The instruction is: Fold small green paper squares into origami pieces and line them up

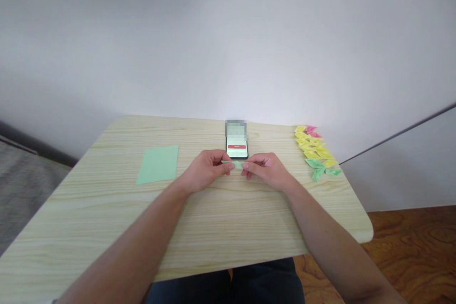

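Note:
Between my two hands is a small folded piece of green paper point(238, 165), held just in front of a phone. My left hand point(210, 169) pinches its left end between thumb and fingers. At the opposite end, my right hand point(265, 169) grips the paper in the same way, thumb on the near side. The fingertips cover both ends of the paper, so its full folded shape is hidden. The phone point(237, 152) lies lit on the table behind the paper, part of its screen blurred.
A flat stack or sheet of green paper point(158, 165) lies on the wooden table point(228, 228) to the left. Several folded paper pieces, yellow point(315, 146), pink point(312, 131) and green point(322, 169), sit in a row near the right edge. A white wall point(228, 47) rises behind the table.

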